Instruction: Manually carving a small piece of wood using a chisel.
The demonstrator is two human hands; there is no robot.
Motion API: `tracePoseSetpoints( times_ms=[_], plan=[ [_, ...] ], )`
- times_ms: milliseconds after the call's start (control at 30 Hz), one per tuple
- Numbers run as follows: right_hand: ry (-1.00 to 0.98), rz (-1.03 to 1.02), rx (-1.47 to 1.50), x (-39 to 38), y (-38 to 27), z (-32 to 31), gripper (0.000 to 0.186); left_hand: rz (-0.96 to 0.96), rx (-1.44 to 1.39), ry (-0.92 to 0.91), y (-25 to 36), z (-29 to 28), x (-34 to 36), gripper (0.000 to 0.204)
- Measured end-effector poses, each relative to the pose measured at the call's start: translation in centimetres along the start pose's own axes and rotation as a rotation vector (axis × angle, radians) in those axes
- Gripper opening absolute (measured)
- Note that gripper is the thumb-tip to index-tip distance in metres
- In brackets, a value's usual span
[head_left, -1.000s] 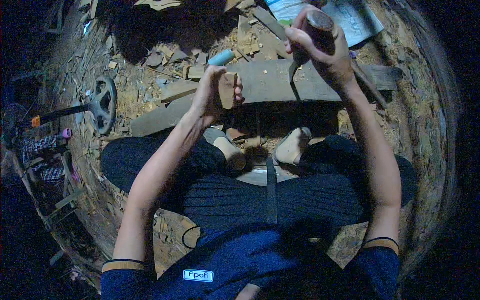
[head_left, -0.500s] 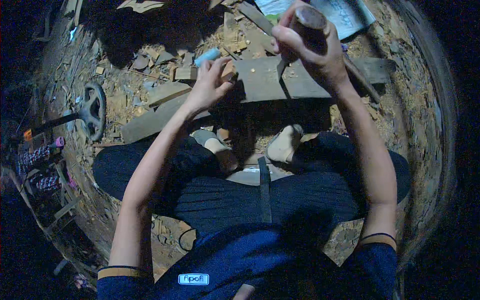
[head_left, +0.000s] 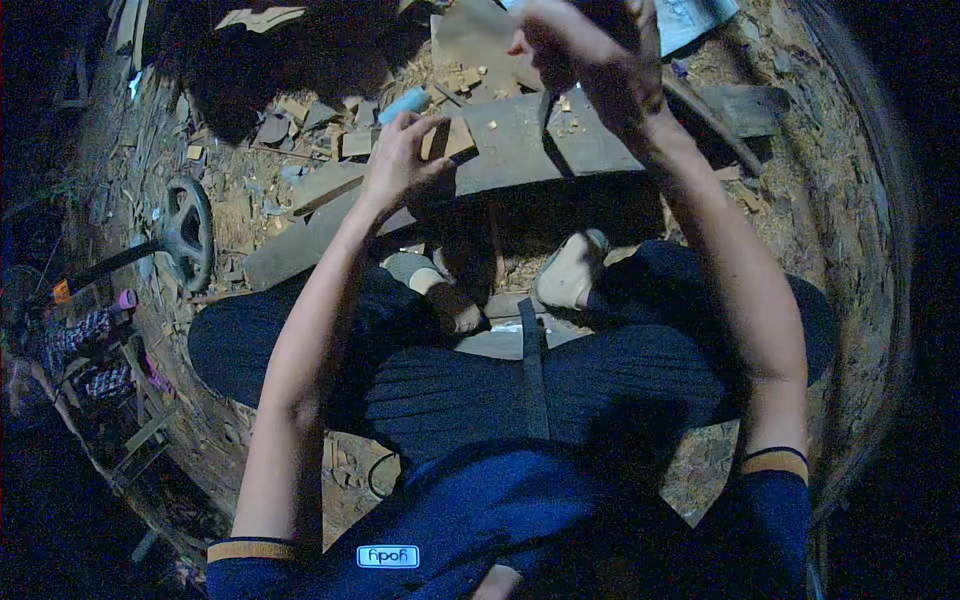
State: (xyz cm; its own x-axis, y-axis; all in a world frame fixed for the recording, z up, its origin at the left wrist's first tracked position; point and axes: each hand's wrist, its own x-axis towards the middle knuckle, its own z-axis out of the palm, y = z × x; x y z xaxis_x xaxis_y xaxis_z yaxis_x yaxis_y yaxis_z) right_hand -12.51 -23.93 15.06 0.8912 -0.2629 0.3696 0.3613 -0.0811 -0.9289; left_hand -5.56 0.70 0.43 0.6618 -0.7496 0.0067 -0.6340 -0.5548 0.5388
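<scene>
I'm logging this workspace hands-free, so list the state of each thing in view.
Left hand: fingers spread at the block, grip unclear
Wooden block: resting on the plank
Right hand: raised, curled around a dark tool
Plank: lying crosswise, bits on top
Blue cylinder: on its side
Wood scraps: scattered
Wheel-shaped part: joined to a rod

Dark spoked wheel (head_left: 184, 241), pale bluish sheet (head_left: 698, 22)

Right of the obstructing wooden block (head_left: 459, 138), the plank (head_left: 515, 150) is mostly open.
</scene>
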Motion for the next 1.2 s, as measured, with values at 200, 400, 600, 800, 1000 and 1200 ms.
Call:
tracePoseSetpoints(
  times_ms=[200,400,600,800,1000,1200],
  plan=[
    [0.084,-0.125,-0.023,0.8,-1.5,2.4,0.023,0.045,-0.078,0.094,0.7,-0.7,-0.6,0.054],
    [0.076,-0.016,-0.091,0.4,-1.9,2.0,0.022,-0.284,-0.628,-0.255,0.9,-2.2,-0.4,0.046],
    [0.061,-0.099,0.020,0.7,-0.9,3.4,0.022,-0.243,-0.271,-0.195,-1.6,-1.0,-0.6,0.043],
    [-0.019,-0.161,0.102,1.0,-0.3,3.7,0.022,-0.223,0.228,-0.133,3.3,-3.0,-0.5,0.042],
    [0.016,-0.358,0.015,2.3,1.3,4.9,0.023,-0.155,0.152,-0.050,1.8,-2.5,-0.7,0.051],
    [0.039,-0.352,0.037,2.4,2.1,6.1,0.021,-0.138,0.102,0.011,0.7,-1.7,-0.9,0.052]
  ],
)
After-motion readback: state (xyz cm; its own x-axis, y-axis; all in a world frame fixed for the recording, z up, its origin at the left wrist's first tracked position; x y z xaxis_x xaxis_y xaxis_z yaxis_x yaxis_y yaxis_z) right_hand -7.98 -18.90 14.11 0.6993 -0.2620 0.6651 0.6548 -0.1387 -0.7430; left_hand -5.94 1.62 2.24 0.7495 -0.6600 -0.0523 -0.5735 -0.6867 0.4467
